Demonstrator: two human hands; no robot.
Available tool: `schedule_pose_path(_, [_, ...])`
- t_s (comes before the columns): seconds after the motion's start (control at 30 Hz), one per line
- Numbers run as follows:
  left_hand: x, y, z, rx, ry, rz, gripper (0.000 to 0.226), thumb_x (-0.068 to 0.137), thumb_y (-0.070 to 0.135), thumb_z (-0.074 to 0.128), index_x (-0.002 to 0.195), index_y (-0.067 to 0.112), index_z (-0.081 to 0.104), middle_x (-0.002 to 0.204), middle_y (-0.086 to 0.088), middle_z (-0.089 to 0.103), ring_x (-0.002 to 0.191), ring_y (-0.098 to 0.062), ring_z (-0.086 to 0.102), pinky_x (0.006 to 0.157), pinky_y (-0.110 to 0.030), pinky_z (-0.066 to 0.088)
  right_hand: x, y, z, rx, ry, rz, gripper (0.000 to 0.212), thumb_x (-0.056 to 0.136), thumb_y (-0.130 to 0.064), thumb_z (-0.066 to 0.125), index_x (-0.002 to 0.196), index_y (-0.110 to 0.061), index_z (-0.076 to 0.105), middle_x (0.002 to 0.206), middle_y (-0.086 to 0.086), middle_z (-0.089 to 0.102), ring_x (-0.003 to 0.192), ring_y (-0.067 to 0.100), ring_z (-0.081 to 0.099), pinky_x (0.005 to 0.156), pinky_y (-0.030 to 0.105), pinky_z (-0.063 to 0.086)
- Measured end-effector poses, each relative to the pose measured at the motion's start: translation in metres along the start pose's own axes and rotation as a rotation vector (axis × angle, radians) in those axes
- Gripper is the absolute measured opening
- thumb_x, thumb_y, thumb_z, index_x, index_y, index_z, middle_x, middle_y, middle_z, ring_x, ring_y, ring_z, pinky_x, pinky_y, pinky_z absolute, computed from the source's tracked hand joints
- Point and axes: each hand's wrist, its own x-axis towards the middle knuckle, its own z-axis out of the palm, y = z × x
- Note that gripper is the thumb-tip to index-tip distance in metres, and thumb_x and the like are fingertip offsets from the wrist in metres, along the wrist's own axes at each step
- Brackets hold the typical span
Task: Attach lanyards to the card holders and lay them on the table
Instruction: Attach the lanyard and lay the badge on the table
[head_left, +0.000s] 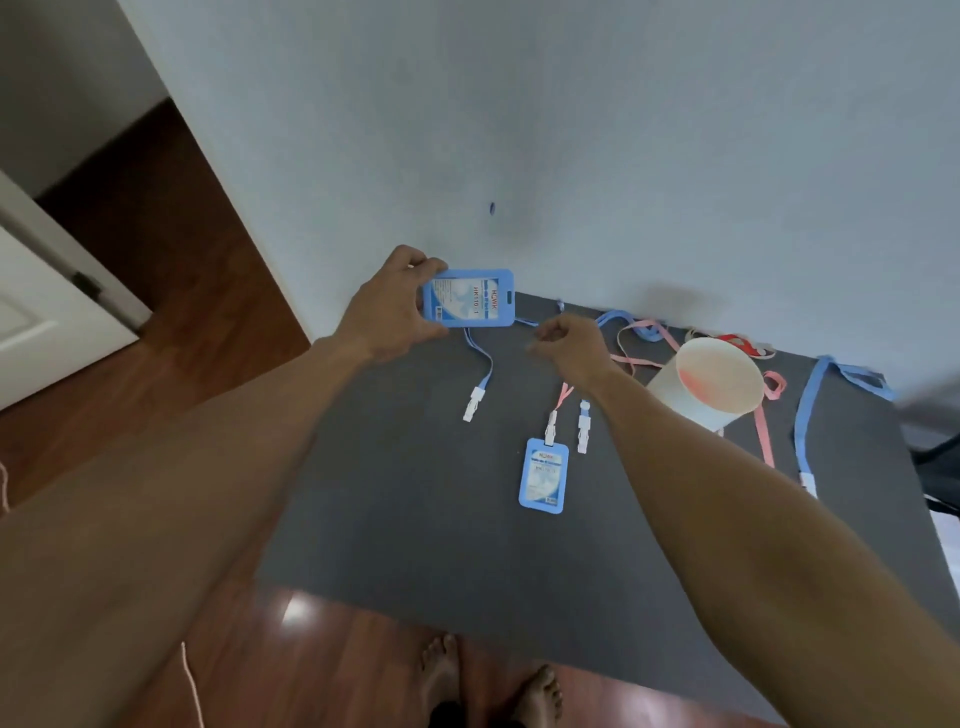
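My left hand (395, 306) grips a blue card holder (467, 298) by its left end and holds it sideways above the far left of the dark grey table (415, 519). My right hand (569, 340) is curled just right of the holder and seems to pinch a thin blue lanyard strap; the pinch itself is hidden. A blue lanyard (480, 371) with a white clip hangs below the held holder. A second blue card holder (544, 475) lies flat mid-table, clipped to a pink lanyard (563, 395). A loose white clip (583, 426) lies beside it.
A white paper cup (711, 384) lies on its side at the right. Pink, red and blue lanyards (810, 415) sprawl along the table's far and right edges. The table stands against a pale wall. Wooden floor and bare feet show below.
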Motion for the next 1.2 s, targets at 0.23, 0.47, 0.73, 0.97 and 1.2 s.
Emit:
schedule_pose_path(0.23, [-0.022, -0.053, 0.011, -0.056, -0.027, -0.088, 0.078, 0.078, 0.029, 0.086, 0.145, 0.019, 0.048, 0.131, 0.002, 0.043, 0.113, -0.012, 0.054, 0.078, -0.022, 0.06, 0.003, 0.009, 0.063, -0.14, -0.169, 0.041, 0.032, 0.084, 0.001, 0.077, 0.114, -0.007, 0.074, 0.068, -0.007, 0.057, 0.052, 0.002, 0.049, 0.047, 0.011, 0.04])
schedule_pose_path(0.47, [-0.036, -0.09, 0.023, -0.077, -0.053, -0.158, 0.077, 0.08, 0.028, 0.084, 0.147, 0.02, 0.046, 0.132, 0.002, 0.043, 0.113, -0.013, 0.052, 0.074, -0.017, 0.057, 0.011, 0.037, 0.103, -0.307, -0.313, 0.041, 0.037, 0.087, 0.004, 0.071, 0.119, -0.015, 0.075, 0.076, -0.005, 0.055, 0.069, 0.013, 0.055, 0.076, 0.027, 0.046])
schedule_pose_path(0.73, [-0.044, -0.112, 0.039, -0.104, -0.062, -0.194, 0.078, 0.08, 0.03, 0.084, 0.147, 0.022, 0.046, 0.131, 0.003, 0.044, 0.115, -0.013, 0.052, 0.072, -0.015, 0.057, 0.019, 0.053, 0.118, -0.661, -0.45, -0.137, 0.043, 0.095, 0.003, 0.056, 0.129, -0.02, 0.071, 0.13, 0.006, 0.069, 0.118, 0.027, 0.064, 0.103, 0.032, 0.047])
schedule_pose_path(0.97, [-0.044, -0.113, 0.047, -0.112, -0.077, -0.208, 0.078, 0.08, 0.031, 0.084, 0.147, 0.024, 0.045, 0.133, 0.004, 0.044, 0.118, -0.016, 0.053, 0.07, -0.015, 0.057, 0.021, 0.058, 0.119, -0.839, -0.446, -0.281, 0.03, 0.096, -0.009, 0.063, 0.12, -0.023, 0.075, 0.121, 0.004, 0.064, 0.107, 0.026, 0.063, 0.087, 0.033, 0.052])
schedule_pose_path(1.2, [-0.044, -0.111, 0.049, -0.107, -0.09, -0.208, 0.077, 0.081, 0.03, 0.083, 0.147, 0.024, 0.044, 0.133, 0.003, 0.044, 0.121, -0.016, 0.053, 0.071, -0.017, 0.058, 0.021, 0.054, 0.113, -0.879, -0.408, -0.372, 0.008, 0.085, -0.013, 0.073, 0.088, -0.02, 0.071, 0.101, 0.002, 0.059, 0.09, 0.021, 0.057, 0.075, 0.038, 0.054])
